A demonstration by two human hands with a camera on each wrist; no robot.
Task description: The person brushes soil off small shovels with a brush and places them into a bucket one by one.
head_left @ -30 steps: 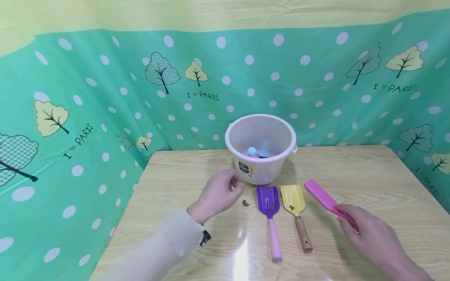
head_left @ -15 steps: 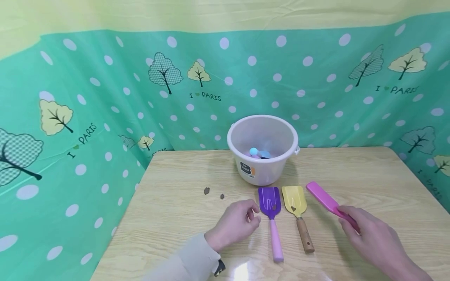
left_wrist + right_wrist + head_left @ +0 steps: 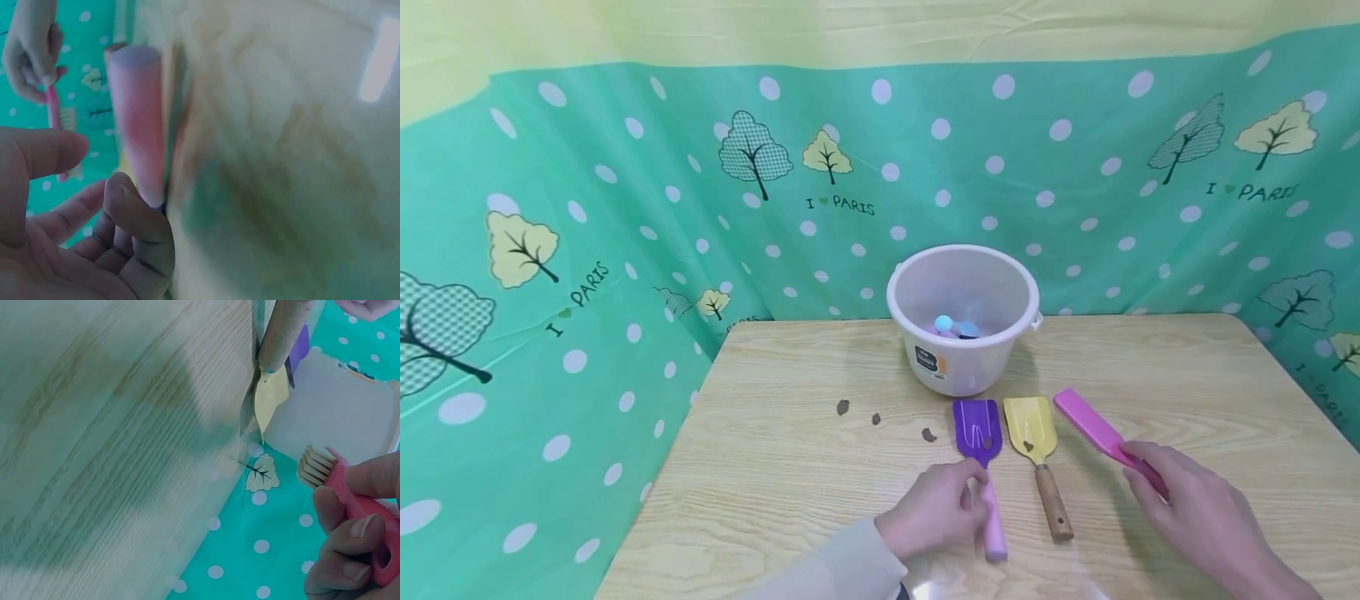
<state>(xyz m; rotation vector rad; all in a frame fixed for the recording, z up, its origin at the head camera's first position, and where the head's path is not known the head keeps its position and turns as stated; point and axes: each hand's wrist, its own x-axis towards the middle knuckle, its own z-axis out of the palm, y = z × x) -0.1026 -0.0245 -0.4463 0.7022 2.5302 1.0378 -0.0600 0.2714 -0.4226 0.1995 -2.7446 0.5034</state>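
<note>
Two hands work on our wooden table (image 3: 775, 467), which has open board left of the white bucket (image 3: 962, 317) and along its near edge. Just in front of the bucket lie the purple scoop (image 3: 977, 429) and, right of it, the yellow trowel (image 3: 1032, 433), long axes running away from us, blades toward the bucket. Our left hand (image 3: 936, 508) lies low in front of the bucket, fingers curling round the purple scoop's pink handle (image 3: 137, 119). Our right hand (image 3: 1195, 512) pinches the pink brush (image 3: 1093, 429) by its handle, tip slanting toward the bucket. Three brown crumbs (image 3: 876, 418) sit left of the scoop.
</note>
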